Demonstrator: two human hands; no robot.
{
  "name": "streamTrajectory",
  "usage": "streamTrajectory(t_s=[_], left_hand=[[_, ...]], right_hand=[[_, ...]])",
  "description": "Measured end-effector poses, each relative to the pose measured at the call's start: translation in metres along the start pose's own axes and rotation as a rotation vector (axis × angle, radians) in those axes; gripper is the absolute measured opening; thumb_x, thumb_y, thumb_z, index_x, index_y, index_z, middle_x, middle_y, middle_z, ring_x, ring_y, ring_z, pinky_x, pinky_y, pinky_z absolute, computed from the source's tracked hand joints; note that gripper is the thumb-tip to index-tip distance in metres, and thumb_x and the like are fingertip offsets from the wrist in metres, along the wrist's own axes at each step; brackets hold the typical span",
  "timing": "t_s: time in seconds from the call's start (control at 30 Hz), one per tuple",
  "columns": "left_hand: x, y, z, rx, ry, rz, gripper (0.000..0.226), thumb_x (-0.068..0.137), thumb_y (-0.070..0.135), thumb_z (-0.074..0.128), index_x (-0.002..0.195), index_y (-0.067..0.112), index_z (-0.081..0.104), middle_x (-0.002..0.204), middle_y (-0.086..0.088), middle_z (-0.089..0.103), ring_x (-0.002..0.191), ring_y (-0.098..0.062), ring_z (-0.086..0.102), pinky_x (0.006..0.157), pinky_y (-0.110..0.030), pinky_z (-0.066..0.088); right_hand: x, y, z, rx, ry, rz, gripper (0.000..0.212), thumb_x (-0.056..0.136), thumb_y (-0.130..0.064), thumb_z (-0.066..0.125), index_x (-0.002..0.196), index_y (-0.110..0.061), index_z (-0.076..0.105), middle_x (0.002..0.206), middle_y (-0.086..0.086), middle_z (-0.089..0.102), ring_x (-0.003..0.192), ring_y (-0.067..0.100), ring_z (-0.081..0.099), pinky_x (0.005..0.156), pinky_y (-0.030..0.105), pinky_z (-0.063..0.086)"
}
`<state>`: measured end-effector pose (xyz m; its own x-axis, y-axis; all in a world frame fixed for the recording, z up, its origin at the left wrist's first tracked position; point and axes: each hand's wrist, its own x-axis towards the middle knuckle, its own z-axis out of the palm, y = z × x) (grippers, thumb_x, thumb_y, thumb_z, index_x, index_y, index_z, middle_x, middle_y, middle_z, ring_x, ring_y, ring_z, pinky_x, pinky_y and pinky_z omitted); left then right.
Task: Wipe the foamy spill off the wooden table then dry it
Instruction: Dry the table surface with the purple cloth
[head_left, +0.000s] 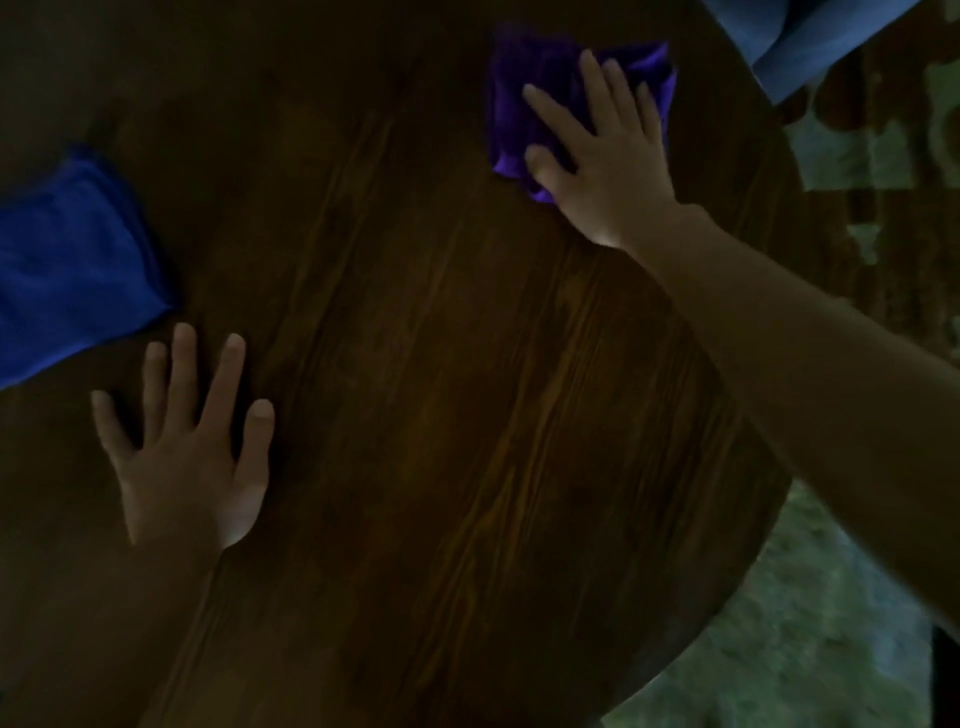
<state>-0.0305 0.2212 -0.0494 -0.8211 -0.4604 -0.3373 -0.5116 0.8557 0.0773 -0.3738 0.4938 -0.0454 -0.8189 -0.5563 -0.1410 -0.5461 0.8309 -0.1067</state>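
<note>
A purple cloth (550, 93) is pressed flat under the spread right hand (602, 156); the left hand (187, 447) is laid open on the table (441, 389), a blue cloth (67, 265) just beyond its fingertips.

Dark round wooden table (415, 389) filling most of view, grain running diagonally. Purple cloth (550, 78) lying crumpled nr far edge, rt hand (602, 156) pressing flat on it. Blue cloth (67, 260) lying at left. Left hand (187, 447) resting flat, fingers spread, just below blue cloth.

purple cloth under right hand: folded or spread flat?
Folded or bunched: the purple cloth forms a compact, creased pad under the right hand, whose fingers lie flat on it.
</note>
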Motion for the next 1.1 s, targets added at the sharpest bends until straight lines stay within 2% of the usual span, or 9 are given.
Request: streamTrajectory(t_s=[0.1,0.23,0.33,0.43,0.6,0.7,0.77,0.97,1.1], left_hand=[[0.001,-0.001,-0.001,0.0,0.013,-0.011,0.066,0.101,0.064,0.009,0.162,0.043,-0.001,0.172,0.007,-0.014,0.158,-0.015,-0.015,0.123,-0.063,-0.008],[-0.001,0.001,-0.001,0.012,0.003,-0.013,0.066,0.101,0.065,0.009,0.162,0.042,-0.001,0.172,0.007,-0.014,0.158,-0.015,-0.015,0.123,-0.062,-0.008],[-0.001,0.001,-0.001,0.011,0.009,-0.017,0.066,0.101,0.064,0.01,0.163,0.042,0.0,0.173,0.007,-0.013,0.158,-0.015,-0.014,0.123,-0.062,-0.008],[0.001,0.002,0.001,0.011,0.016,-0.023,0.065,0.102,0.064,0.011,0.162,0.043,0.0,0.172,0.008,-0.014,0.158,-0.015,-0.014,0.123,-0.062,-0.009],[0.0,0.001,0.003,-0.01,0.021,-0.024,0.063,0.102,0.065,0.012,0.16,0.048,-0.005,0.172,0.01,-0.016,0.158,-0.016,-0.014,0.122,-0.065,-0.004],[0.001,0.0,0.003,-0.019,0.026,-0.026,0.063,0.102,0.066,0.012,0.159,0.05,-0.007,0.171,0.012,-0.018,0.158,-0.016,-0.013,0.122,-0.067,-0.001],[0.0,-0.002,0.004,-0.025,0.014,-0.024,0.063,0.101,0.067,0.012,0.159,0.051,-0.007,0.171,0.012,-0.018,0.158,-0.016,-0.013,0.121,-0.068,-0.001],[0.0,0.0,0.001,-0.016,-0.001,-0.026,0.065,0.1,0.069,0.008,0.159,0.049,-0.007,0.171,0.011,-0.018,0.158,-0.016,-0.015,0.122,-0.066,-0.004],[0.0,0.004,-0.002,0.026,0.012,-0.012,0.068,0.099,0.068,0.003,0.162,0.044,-0.004,0.172,0.008,-0.016,0.158,-0.017,-0.014,0.123,-0.061,-0.01]], right_hand=[[-0.073,-0.042,0.018,0.008,0.045,-0.098,0.064,0.104,-0.062,0.027,0.164,-0.041,0.02,0.175,0.013,0.003,0.161,0.037,0.002,0.128,0.056,0.003],[-0.272,-0.097,0.047,0.045,-0.245,-0.903,0.059,0.105,-0.063,0.038,0.16,-0.04,0.036,0.175,0.013,0.006,0.161,0.036,-0.002,0.128,0.057,-0.004],[-0.306,-0.061,0.052,-0.041,-0.311,-1.266,0.059,0.104,-0.058,0.045,0.159,-0.039,0.035,0.174,0.007,0.014,0.161,0.029,0.009,0.127,0.052,0.015],[-0.229,0.004,0.044,0.038,-0.202,-1.078,0.058,0.102,-0.046,0.045,0.157,-0.031,0.035,0.168,0.01,0.033,0.156,0.03,0.03,0.12,0.054,0.036],[-0.127,0.106,0.017,0.025,0.062,-0.159,0.061,0.105,-0.065,0.024,0.162,-0.043,0.022,0.173,0.019,0.012,0.158,0.043,0.012,0.126,0.063,0.012],[-0.136,0.069,0.016,0.044,0.046,0.317,0.063,0.106,-0.065,0.012,0.164,-0.043,0.012,0.175,0.013,0.0,0.161,0.034,0.0,0.128,0.058,0.003],[-0.195,0.026,0.031,0.002,0.047,0.089,0.063,0.106,-0.06,0.022,0.165,-0.038,0.015,0.174,0.018,0.005,0.16,0.04,0.003,0.127,0.063,0.007],[-0.352,0.022,0.046,-0.177,-0.39,-1.282,0.054,0.107,-0.052,0.028,0.161,-0.049,0.024,0.175,0.004,0.006,0.161,0.029,0.004,0.125,0.052,0.026],[-0.267,0.087,0.032,-0.124,-0.248,-1.033,0.054,0.107,-0.054,0.036,0.161,-0.047,0.029,0.174,0.007,0.013,0.161,0.031,0.009,0.129,0.05,0.004]])
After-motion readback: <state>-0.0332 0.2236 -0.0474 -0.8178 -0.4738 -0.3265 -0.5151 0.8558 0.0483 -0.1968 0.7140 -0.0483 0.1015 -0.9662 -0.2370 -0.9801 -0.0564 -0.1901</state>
